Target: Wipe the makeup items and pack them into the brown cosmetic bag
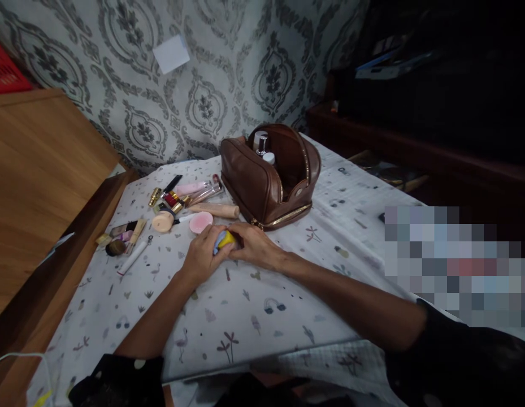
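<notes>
Yellow and blue, a small item (225,239) is held clamped between left hand (203,257) and right hand (256,247) beside an open pouch (268,178).

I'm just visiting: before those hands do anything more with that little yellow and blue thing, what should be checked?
1. Grip on the yellow-blue item: left hand and right hand both close around it on the cloth: ok.
2. What the item is: fingers hide most of it: cannot tell.
3. The bag: zip undone, top gaping open: ok.
4. Room in the bag: bottles stand at its far end, rest in shadow: cannot tell.
5. The pink puff: lies just beyond the left fingers, apart from them: ok.
</notes>
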`<act>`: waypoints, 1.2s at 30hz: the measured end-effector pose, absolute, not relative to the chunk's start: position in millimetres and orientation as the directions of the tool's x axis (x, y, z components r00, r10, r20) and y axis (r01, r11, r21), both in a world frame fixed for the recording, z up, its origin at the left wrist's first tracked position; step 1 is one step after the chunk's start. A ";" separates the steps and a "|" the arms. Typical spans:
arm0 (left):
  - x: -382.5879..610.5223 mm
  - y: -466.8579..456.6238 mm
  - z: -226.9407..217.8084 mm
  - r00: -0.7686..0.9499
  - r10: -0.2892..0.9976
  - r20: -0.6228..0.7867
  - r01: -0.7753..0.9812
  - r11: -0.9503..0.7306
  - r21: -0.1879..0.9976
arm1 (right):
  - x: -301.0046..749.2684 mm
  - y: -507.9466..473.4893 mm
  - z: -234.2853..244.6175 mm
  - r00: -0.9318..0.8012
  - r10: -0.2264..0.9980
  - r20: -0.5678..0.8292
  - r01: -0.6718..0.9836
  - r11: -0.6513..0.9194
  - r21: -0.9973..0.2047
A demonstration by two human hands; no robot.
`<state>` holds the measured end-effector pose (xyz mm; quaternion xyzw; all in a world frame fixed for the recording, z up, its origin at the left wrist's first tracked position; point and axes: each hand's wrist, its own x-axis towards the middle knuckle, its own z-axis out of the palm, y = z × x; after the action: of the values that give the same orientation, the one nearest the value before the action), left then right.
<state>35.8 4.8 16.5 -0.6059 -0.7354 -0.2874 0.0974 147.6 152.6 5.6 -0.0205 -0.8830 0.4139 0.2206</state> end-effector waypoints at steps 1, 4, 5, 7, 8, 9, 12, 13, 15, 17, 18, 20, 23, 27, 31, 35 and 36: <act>34.9 4.7 16.0 -0.269 0.840 0.471 0.937 0.115 0.330 | 147.5 152.9 5.4 -0.902 0.212 0.375 -0.151 0.660 -0.736; 34.6 4.9 16.7 -0.335 0.849 0.408 0.903 0.167 0.395 | 147.4 153.0 5.5 -0.908 0.201 0.368 -0.149 0.666 -0.731; 35.4 5.1 17.5 -0.363 0.847 0.387 0.890 0.193 0.412 | 147.6 152.8 5.7 -0.913 0.201 0.356 -0.139 0.666 -0.733; 37.5 5.5 19.6 -0.409 0.839 0.359 0.866 0.232 0.444 | 148.0 152.2 6.3 -0.925 0.205 0.320 -0.111 0.660 -0.743; 38.5 5.7 20.6 -0.419 0.836 0.354 0.856 0.233 0.462 | 148.3 152.0 6.8 -0.931 0.209 0.299 -0.094 0.655 -0.750; 39.3 5.9 21.4 -0.422 0.834 0.355 0.848 0.225 0.480 | 148.4 152.0 7.2 -0.936 0.213 0.279 -0.079 0.647 -0.758; 39.7 6.1 22.7 -0.416 0.828 0.376 0.829 0.176 0.531 | 147.5 153.8 8.3 -0.939 0.213 0.271 -0.097 0.590 -0.802; 39.2 5.8 22.7 -0.420 0.821 0.386 0.823 0.166 0.543 | 146.7 155.2 8.3 -0.938 0.200 0.282 -0.132 0.547 -0.827; 38.1 4.7 22.3 -0.445 0.797 0.409 0.811 0.164 0.562 | 144.6 158.9 7.4 -0.942 0.148 0.301 -0.216 0.419 -0.882; 37.5 3.2 21.9 -0.471 0.774 0.423 0.800 0.172 0.575 | 142.5 162.3 5.2 -0.953 0.075 0.295 -0.267 0.263 -0.927; 37.4 2.5 21.7 -0.479 0.768 0.425 0.796 0.177 0.579 | 141.7 163.5 3.9 -0.958 0.038 0.286 -0.274 0.191 -0.943; 37.6 1.7 21.9 -0.490 0.766 0.416 0.792 0.190 0.581 | 140.7 164.2 1.4 -0.963 0.016 0.268 -0.265 0.103 -0.959; 37.9 2.2 22.8 -0.507 0.768 0.392 0.780 0.216 0.588 | 141.0 161.6 0.3 -0.959 0.103 0.265 -0.246 0.164 -0.955; 38.4 4.4 24.1 -0.523 0.772 0.362 0.755 0.221 0.618 | 144.9 156.4 4.2 -0.914 0.277 0.297 -0.163 0.419 -0.893; 39.7 5.6 25.6 -0.522 0.792 0.317 0.728 0.221 0.649 | 149.6 151.5 7.6 -0.890 0.316 0.330 -0.123 0.529 -0.840; 41.3 5.8 27.6 -0.511 0.812 0.282 0.703 0.206 0.680 | 150.1 148.0 7.6 -0.892 0.287 0.350 -0.152 0.538 -0.829; 41.5 5.8 27.9 -0.510 0.813 0.281 0.695 0.198 0.691 | 149.6 147.8 7.5 -0.890 0.273 0.365 -0.175 0.534 -0.827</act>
<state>41.5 5.8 27.9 -0.4895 -0.7705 -0.4017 -0.0732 149.6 147.8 7.5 -0.0290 -0.8443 0.4819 0.2326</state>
